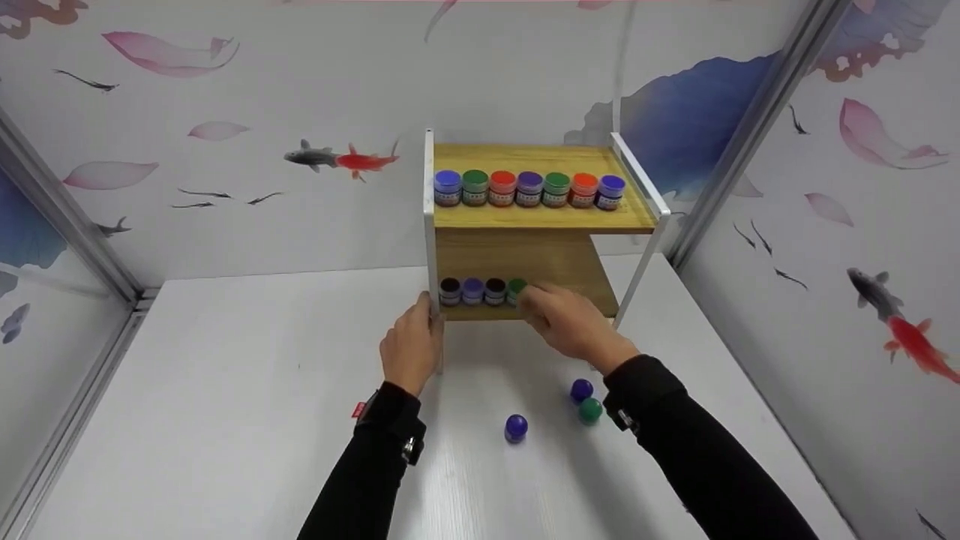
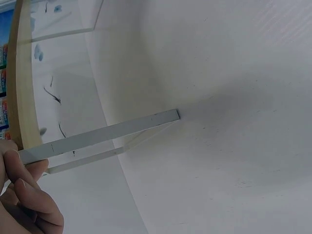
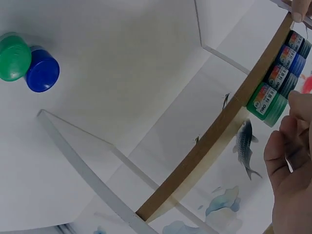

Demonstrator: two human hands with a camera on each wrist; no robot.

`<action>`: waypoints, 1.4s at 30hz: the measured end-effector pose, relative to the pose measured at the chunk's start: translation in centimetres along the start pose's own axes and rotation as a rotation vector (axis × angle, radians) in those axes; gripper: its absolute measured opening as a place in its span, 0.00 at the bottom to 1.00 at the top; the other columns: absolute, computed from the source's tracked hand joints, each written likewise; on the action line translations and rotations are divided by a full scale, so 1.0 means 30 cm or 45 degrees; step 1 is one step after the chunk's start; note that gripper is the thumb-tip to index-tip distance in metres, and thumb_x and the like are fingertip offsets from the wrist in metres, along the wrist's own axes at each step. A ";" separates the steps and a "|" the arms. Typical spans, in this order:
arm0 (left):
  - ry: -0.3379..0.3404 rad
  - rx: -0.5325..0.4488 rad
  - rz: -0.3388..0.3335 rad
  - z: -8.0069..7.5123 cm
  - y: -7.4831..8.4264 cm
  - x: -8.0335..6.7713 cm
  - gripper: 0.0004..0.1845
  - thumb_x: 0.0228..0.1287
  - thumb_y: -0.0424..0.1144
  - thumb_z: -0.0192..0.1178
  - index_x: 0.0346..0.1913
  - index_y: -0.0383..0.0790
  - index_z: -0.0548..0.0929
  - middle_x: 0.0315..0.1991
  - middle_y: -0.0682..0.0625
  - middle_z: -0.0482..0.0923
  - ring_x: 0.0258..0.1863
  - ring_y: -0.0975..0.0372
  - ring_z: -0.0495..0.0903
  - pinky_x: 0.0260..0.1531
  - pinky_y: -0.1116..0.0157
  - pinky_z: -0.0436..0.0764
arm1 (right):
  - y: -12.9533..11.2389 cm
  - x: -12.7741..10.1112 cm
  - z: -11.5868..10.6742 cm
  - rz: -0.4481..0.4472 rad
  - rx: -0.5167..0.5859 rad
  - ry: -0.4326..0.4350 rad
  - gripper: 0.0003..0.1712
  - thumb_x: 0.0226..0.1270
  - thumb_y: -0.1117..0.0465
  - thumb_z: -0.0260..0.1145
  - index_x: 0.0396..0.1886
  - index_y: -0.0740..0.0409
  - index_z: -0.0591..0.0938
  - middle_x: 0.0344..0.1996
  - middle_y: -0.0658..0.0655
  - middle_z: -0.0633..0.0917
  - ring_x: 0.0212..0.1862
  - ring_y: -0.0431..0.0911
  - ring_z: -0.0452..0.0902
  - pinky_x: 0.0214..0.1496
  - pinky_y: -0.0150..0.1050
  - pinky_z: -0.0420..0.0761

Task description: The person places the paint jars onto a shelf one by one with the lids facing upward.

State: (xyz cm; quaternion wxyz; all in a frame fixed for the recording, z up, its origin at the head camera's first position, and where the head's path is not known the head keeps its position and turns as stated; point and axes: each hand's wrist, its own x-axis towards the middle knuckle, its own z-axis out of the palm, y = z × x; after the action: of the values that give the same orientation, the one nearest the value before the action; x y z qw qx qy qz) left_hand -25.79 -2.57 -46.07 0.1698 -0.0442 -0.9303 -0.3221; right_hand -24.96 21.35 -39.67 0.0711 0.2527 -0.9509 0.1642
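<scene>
A two-tier wooden shelf (image 1: 540, 219) on a white metal frame stands at the back of the white table. My left hand (image 1: 411, 345) grips its front left leg (image 2: 107, 134), fingers (image 2: 29, 192) curled round the bar. My right hand (image 1: 564, 319) reaches onto the lower board. Its loosely bent fingertips (image 3: 300, 103) touch the green jar (image 1: 514, 288) (image 3: 265, 102), which stands last in a row of several jars; the thumb looks apart from it.
Several coloured jars (image 1: 529, 187) line the top board. Loose on the table near my right sleeve are a blue jar (image 1: 515, 427), another blue jar (image 1: 581, 390) (image 3: 43, 70) and a green jar (image 1: 590, 410) (image 3: 13, 56). Patterned walls enclose the table on three sides.
</scene>
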 end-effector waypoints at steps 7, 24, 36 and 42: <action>0.000 0.002 -0.013 -0.001 -0.004 0.000 0.09 0.70 0.41 0.57 0.49 0.42 0.78 0.34 0.49 0.84 0.24 0.60 0.79 0.22 0.62 0.75 | -0.005 -0.039 0.082 -0.097 0.059 -0.099 0.04 0.67 0.65 0.64 0.37 0.52 0.79 0.34 0.49 0.82 0.37 0.41 0.76 0.43 0.38 0.80; -0.012 -0.005 0.008 0.000 -0.003 -0.002 0.06 0.70 0.41 0.58 0.42 0.43 0.76 0.29 0.52 0.80 0.20 0.62 0.74 0.17 0.66 0.68 | -0.032 -0.148 0.295 -0.066 0.017 -0.393 0.02 0.66 0.62 0.66 0.37 0.52 0.80 0.33 0.47 0.81 0.34 0.39 0.75 0.40 0.36 0.78; -0.028 -0.011 -0.021 0.000 -0.004 0.000 0.09 0.70 0.42 0.57 0.48 0.44 0.78 0.35 0.50 0.83 0.25 0.59 0.79 0.22 0.61 0.75 | -0.036 -0.191 0.355 0.106 0.115 -0.630 0.29 0.53 0.42 0.74 0.51 0.45 0.77 0.46 0.49 0.78 0.41 0.42 0.75 0.50 0.42 0.78; -0.029 -0.017 -0.017 0.000 -0.004 0.001 0.09 0.71 0.42 0.57 0.49 0.43 0.78 0.35 0.50 0.83 0.25 0.59 0.79 0.22 0.61 0.75 | -0.040 -0.212 0.382 0.095 0.060 -0.669 0.30 0.49 0.48 0.79 0.51 0.43 0.77 0.45 0.48 0.76 0.41 0.43 0.75 0.51 0.42 0.79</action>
State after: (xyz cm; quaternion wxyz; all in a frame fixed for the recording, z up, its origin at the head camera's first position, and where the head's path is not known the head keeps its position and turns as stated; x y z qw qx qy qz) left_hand -25.82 -2.67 -46.12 0.1566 -0.0429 -0.9303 -0.3290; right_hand -19.46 19.28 -51.46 -0.1900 0.2528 -0.9414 0.1174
